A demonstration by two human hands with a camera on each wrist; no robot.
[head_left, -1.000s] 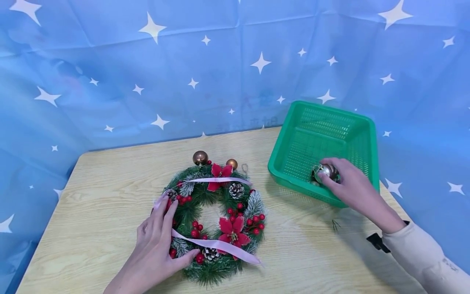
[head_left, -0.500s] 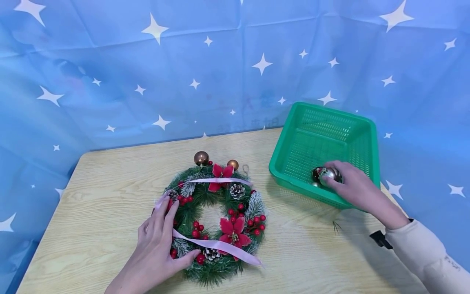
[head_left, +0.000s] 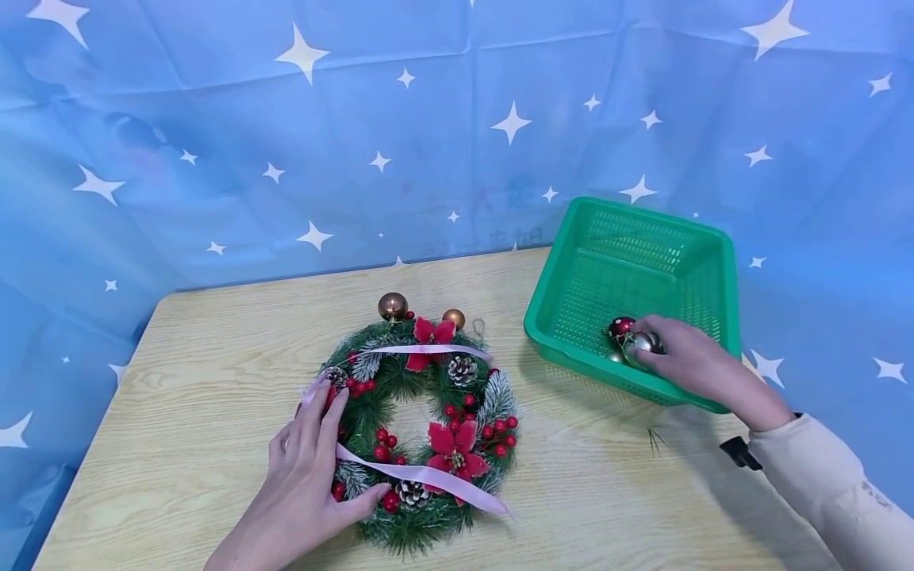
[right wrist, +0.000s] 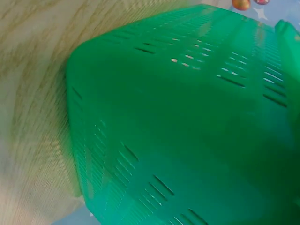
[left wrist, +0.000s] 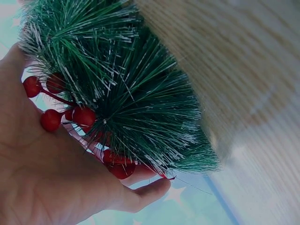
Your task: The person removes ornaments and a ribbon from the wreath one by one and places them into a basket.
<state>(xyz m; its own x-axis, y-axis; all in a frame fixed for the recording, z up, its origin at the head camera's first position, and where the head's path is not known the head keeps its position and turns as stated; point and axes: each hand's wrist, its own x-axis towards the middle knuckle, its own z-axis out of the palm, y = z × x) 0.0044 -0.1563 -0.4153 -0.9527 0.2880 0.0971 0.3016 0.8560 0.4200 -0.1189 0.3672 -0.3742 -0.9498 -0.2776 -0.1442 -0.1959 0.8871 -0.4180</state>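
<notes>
The silver bauble (head_left: 643, 342) sits low in the near right part of the green basket (head_left: 628, 274), in the right hand (head_left: 685, 358), whose thumb and fingers curl round it; how firmly they press cannot be told, as the right wrist view shows only the basket's outer side. It looks light, hard and glossy, so it would probably slip under a one-sided push and might dent or crack if squeezed; a pinch across its widest part, or by its cap, should suit it. A red bauble (head_left: 621, 325) with pale spots lies against it, and a small pale ball (head_left: 616, 358) just beside. Well to the left, on the wooden table (head_left: 228, 365), lies the wreath (head_left: 410, 530), with the left hand (head_left: 303, 468) resting on its left side, fingers and thumb spread wide. The wreath seems light and springy, with soft needles over a probably stiffer ring, so the ring itself should be a safer hold than its red berries (head_left: 497, 435), red flower (head_left: 455, 450) or loose pink ribbon (head_left: 435, 480). A copper bauble (head_left: 393, 306) and a smaller gold bauble (head_left: 453, 319) sit at its far edge, before a starry blue backdrop (head_left: 428, 119).
</notes>
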